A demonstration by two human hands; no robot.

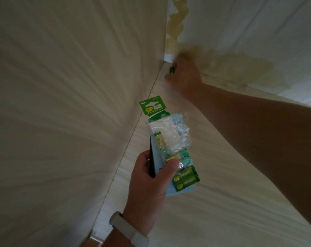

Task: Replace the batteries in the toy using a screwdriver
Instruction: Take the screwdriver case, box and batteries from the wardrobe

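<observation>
One loose battery (172, 70) lies at the far corner of the tabletop (222, 193), just beside the blurred right hand (184, 75), whose grip I cannot tell, while the left hand (147, 177), well apart, grips the battery pack (170, 139).

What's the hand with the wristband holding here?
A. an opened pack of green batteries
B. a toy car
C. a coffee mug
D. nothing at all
A: the left hand grips a green battery pack whose clear plastic front is torn open, with the thumb pressed across the front of it.
</observation>
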